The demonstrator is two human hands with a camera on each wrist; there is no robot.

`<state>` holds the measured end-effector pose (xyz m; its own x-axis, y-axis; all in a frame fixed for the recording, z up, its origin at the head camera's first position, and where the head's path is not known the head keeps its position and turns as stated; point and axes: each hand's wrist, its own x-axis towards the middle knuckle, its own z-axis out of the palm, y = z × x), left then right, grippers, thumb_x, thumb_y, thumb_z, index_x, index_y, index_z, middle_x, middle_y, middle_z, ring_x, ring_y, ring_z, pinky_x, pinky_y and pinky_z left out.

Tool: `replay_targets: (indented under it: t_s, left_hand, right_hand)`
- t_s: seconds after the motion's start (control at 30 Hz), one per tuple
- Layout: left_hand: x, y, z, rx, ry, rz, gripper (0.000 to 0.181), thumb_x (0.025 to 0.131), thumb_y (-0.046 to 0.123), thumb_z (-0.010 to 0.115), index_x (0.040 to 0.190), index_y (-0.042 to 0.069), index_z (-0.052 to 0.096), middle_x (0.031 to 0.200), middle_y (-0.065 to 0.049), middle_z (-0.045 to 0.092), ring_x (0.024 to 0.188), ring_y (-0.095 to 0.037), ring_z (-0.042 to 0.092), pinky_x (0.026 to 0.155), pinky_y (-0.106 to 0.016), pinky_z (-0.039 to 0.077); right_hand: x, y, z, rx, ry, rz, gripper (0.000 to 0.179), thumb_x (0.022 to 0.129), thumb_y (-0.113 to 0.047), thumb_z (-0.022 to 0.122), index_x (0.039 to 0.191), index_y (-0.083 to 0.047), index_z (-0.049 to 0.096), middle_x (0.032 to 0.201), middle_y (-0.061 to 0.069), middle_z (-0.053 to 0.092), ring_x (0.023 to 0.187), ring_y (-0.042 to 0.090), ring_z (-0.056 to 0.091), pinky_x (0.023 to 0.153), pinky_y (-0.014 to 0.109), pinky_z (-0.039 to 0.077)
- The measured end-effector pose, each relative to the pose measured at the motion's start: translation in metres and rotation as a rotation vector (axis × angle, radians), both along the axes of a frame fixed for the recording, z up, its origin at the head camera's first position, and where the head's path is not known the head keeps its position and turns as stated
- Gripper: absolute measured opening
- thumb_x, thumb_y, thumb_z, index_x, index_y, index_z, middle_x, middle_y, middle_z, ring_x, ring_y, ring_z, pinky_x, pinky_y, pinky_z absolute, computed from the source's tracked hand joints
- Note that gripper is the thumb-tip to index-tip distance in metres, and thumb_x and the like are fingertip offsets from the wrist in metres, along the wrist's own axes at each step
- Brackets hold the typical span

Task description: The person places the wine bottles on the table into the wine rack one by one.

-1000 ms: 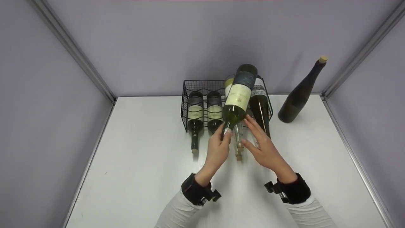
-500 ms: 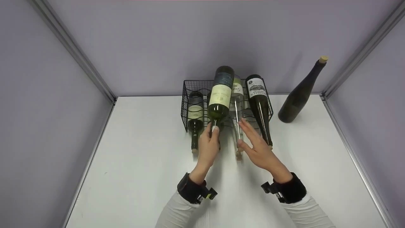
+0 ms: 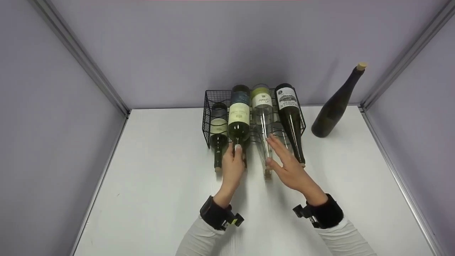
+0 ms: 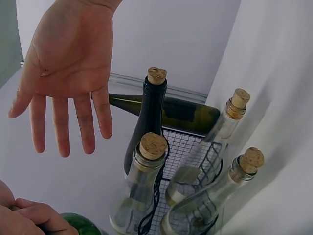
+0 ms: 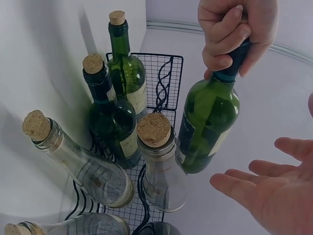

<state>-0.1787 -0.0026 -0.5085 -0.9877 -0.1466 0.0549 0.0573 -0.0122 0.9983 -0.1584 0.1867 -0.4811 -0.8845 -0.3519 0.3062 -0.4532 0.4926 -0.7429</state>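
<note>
My left hand (image 3: 233, 172) grips the neck of a green wine bottle (image 3: 239, 115) with a cream and dark blue label. The bottle's base points away, over the wire wine rack (image 3: 205, 122); whether it touches the rack cannot be told. In the right wrist view the fingers of the left hand (image 5: 239, 32) wrap the foil-covered neck, hiding its top. My right hand (image 3: 293, 174) has its fingers extended beside a clear corked bottle (image 3: 263, 115) in the rack's upper row. Its palm and spread fingers appear in the left wrist view, holding nothing.
A dark bottle (image 3: 292, 122) with a white label lies at the rack's right end. Below, green bottles (image 3: 218, 138) and clear ones occupy the lower row. One dark corked bottle (image 3: 332, 110) stands apart to the right, near the back wall.
My left hand has carried the green bottle leftward, then its base has come down toward the rack's upper row. The right hand has shifted slightly left, fingers still extended.
</note>
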Motion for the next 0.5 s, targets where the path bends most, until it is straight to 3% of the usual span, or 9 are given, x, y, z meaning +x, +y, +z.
replay_targets:
  t_s: [0.13,0.3,0.5]
  left_hand:
    - [-0.004,0.001,-0.008,-0.023,0.001,0.013,0.039,0.105,0.019,0.045,0.138,-0.002,0.051,0.069,-0.007,0.054,0.055,-0.010,0.045,0.047,-0.024,0.039]
    - [-0.008,0.004,-0.011,-0.061,-0.008,0.017,0.031,0.105,0.019,0.046,0.126,0.000,0.058,0.065,-0.001,0.050,0.053,-0.011,0.045,0.047,-0.026,0.039]
    - [-0.011,0.010,-0.016,-0.148,-0.006,0.029,0.030,0.104,0.019,0.045,0.120,-0.002,0.060,0.079,-0.008,0.056,0.070,-0.017,0.052,0.063,-0.034,0.046]
  right_hand:
    - [0.001,-0.001,0.000,-0.010,-0.010,0.004,0.057,0.101,-0.016,0.055,0.152,-0.004,0.033,0.160,0.013,0.023,0.145,0.038,0.018,0.111,0.063,0.018]
    - [0.002,-0.002,-0.001,-0.010,-0.026,0.002,0.058,0.101,-0.018,0.055,0.153,-0.004,0.032,0.160,0.013,0.022,0.146,0.035,0.017,0.111,0.063,0.019]
    - [0.002,-0.003,-0.001,-0.002,-0.027,0.002,0.057,0.101,-0.018,0.056,0.152,-0.004,0.035,0.160,0.013,0.022,0.146,0.033,0.020,0.109,0.064,0.021]
